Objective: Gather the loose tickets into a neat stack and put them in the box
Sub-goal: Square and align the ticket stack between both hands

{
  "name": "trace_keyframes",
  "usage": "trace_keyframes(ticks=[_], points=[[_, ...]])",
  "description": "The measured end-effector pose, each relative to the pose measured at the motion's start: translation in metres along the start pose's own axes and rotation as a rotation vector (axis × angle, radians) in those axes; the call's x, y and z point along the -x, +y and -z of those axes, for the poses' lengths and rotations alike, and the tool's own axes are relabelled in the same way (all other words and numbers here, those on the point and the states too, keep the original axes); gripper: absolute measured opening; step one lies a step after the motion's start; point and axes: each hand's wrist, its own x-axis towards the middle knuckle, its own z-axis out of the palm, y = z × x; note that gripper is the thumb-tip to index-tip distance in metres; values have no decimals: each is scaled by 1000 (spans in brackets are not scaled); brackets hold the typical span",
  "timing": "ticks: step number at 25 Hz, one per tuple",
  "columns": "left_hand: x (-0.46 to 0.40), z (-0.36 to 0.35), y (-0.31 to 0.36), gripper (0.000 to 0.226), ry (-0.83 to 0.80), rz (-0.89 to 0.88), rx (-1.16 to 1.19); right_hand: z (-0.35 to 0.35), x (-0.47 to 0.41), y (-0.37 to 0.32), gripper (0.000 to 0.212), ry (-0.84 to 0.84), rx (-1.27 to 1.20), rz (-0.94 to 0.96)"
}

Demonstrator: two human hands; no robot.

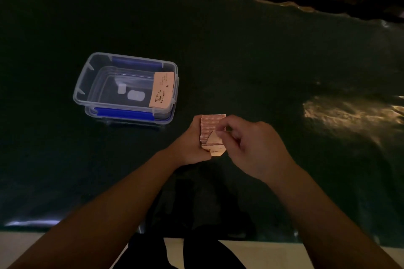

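A thick stack of pale pink tickets (210,129) stands on edge just above the dark table, near its middle. My left hand (192,144) grips the stack from the left side. My right hand (249,146) pinches the nearest ticket at the stack's right front, and that ticket sits askew. To the left stands a clear plastic box (91,94) with blue clips, open on top. One pink ticket (162,90) with a coffee-cup print leans against the box's right inner wall.
The box stands on its own clear lid. The dark glossy table (262,61) has a wavy far edge and a bright light reflection at the right. The table's near edge runs just above my legs.
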Motion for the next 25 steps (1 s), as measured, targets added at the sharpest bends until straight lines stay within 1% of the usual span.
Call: trace_keyframes(ticks=[2, 5, 7, 8, 10, 12, 14, 15, 17, 18, 20, 22, 23, 24, 25], points=[[-1, 1, 0, 109, -2, 17, -4, 27, 1, -11, 7, -4, -21, -29], [-3, 2, 4, 106, -1, 30, -4, 65, 5, -25, 21, 106, -41, -62], [-4, 4, 5, 106, -6, 44, -5, 84, 8, -28, 19, 124, 3, -92], [-5, 4, 6, 105, -13, 52, -10, 91, 11, -27, 17, 99, 17, -94], [-6, 6, 6, 101, -32, 58, -12, 100, 17, -20, 14, -9, -2, -94], [-5, 10, 7, 103, -48, 57, -13, 100, 21, -6, 13, -192, 4, -133], [-4, 14, 10, 106, -63, 57, -23, 85, 22, 10, 14, -347, 62, -155], [-4, 16, 12, 108, -78, 53, -35, 72, 21, 19, 16, -374, 72, -156], [-4, 19, 15, 109, -112, 41, -84, 41, 17, 32, 14, -344, 82, -155], [-3, 20, 16, 111, -137, 39, -116, 25, 15, 38, 12, -304, 94, -143], [-2, 21, 15, 120, -191, 33, -173, -8, 12, 45, 12, -225, 113, -94], [0, 21, 14, 129, -226, 30, -192, -34, 13, 49, 12, -163, 67, -64], [0, 20, 13, 129, -212, 23, -176, -44, 14, 50, 14, -129, 17, -75], [0, 18, 11, 125, -178, 12, -147, -53, 15, 52, 19, -91, -39, -112], [0, 16, 10, 120, -134, -2, -114, -61, 16, 53, 31, -60, -92, -176]])
